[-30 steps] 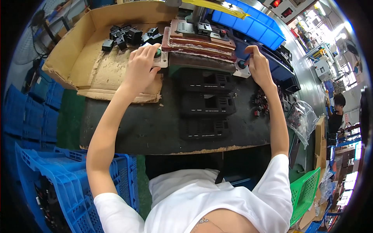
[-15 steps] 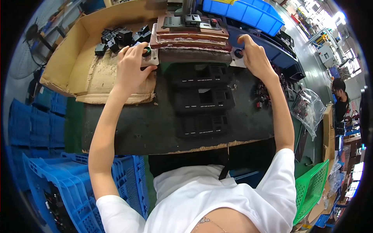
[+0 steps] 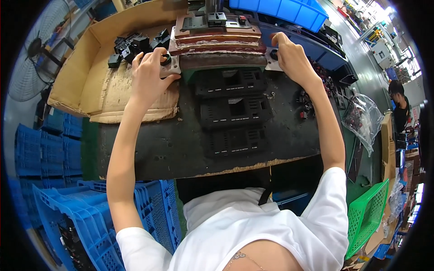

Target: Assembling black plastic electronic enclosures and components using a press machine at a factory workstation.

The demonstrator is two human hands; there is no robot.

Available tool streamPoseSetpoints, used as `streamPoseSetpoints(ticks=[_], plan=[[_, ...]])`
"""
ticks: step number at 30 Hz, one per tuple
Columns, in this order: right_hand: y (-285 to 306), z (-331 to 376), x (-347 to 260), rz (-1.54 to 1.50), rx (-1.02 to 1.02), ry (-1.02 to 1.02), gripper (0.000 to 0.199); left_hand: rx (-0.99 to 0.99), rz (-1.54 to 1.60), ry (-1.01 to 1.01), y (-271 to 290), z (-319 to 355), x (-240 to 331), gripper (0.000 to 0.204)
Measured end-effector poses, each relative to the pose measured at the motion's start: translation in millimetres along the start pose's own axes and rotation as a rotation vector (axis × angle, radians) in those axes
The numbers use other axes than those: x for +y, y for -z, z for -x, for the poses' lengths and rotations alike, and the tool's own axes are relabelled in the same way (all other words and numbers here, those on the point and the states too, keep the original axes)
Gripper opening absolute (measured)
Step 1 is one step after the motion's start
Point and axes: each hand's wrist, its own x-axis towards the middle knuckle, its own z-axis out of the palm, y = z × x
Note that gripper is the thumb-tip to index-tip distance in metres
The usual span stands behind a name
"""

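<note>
My left hand (image 3: 150,74) is at a round push button (image 3: 166,59) on a metal plate, fingers spread and curved, thumb stretched out, nothing held. My right hand (image 3: 294,61) reaches to a dark round button (image 3: 274,54) on the other side, its index finger bent above it; whether it touches is unclear. Between the buttons stands a stacked press base (image 3: 217,46), with a black slotted panel (image 3: 194,22) lying on its top plate beneath a metal press head (image 3: 217,19). In front of it, black plastic panels with cutouts lie in a column, the middle panel (image 3: 221,118) among them.
At the left a cardboard box (image 3: 68,86) holds black square parts (image 3: 135,45). Blue crates (image 3: 90,212) stand at lower left, a blue bin (image 3: 280,13) behind the press. A plastic bag (image 3: 364,117), a green basket (image 3: 368,217) and another person (image 3: 399,104) are at the right.
The whole view has shifted slightly. Both hands stay by the two buttons; the fingers of my left hand look a little more spread. The panels lie as before.
</note>
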Motion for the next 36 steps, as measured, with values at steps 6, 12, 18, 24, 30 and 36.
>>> streamPoseSetpoints(ticks=[6, 12, 18, 24, 30, 36], plan=[[1.0, -0.8, 2.8, 0.008, -0.008, -0.016, 0.022, -0.012, 0.003, 0.016, 0.4, -0.7, -0.2, 0.052], [0.4, -3.1, 1.7, -0.002, -0.001, -0.037, 0.019, -0.026, 0.011, 0.045, 2.6, -1.2, 2.7, 0.049], [2.8, -3.3, 0.4, -0.02, -0.025, -0.064, 0.019, 0.22, 0.312, 0.087, -1.3, 6.7, -5.2, 0.045], [7.6, -2.6, 2.8, -0.013, -0.033, -0.062, 0.018, 0.495, 0.458, 0.188, 24.0, 1.1, 0.9, 0.032], [9.9, -30.1, -2.6, -0.391, 0.198, -0.198, 0.011, 0.502, 0.498, 0.205, 26.8, 3.0, -2.7, 0.027], [-8.8, -77.7, -47.8, -0.303, 0.182, 0.19, 0.027, 0.487, 0.505, 0.212, 23.9, 5.0, -4.8, 0.027]])
